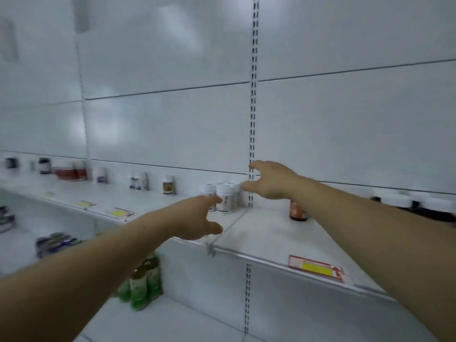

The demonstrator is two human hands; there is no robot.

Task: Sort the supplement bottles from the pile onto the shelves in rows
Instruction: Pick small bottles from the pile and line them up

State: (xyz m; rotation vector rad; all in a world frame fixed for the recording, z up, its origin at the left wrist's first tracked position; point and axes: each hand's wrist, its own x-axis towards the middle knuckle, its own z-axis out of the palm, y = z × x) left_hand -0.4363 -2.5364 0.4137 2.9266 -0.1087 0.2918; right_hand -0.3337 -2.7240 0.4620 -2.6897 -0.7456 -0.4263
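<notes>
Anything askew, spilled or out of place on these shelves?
Nothing plainly stands out. The white-capped bottles and the brown bottle stand upright on the shelf; the dark bottles at far right are too blurred to judge.

Bottles on shelf (rear).

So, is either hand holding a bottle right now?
No, the left hand and the right hand both reach with fingers spread toward the white-capped bottles at the back of the shelf, gripping nothing.

Bright cool light, soft motion blur, bowed edges
</notes>
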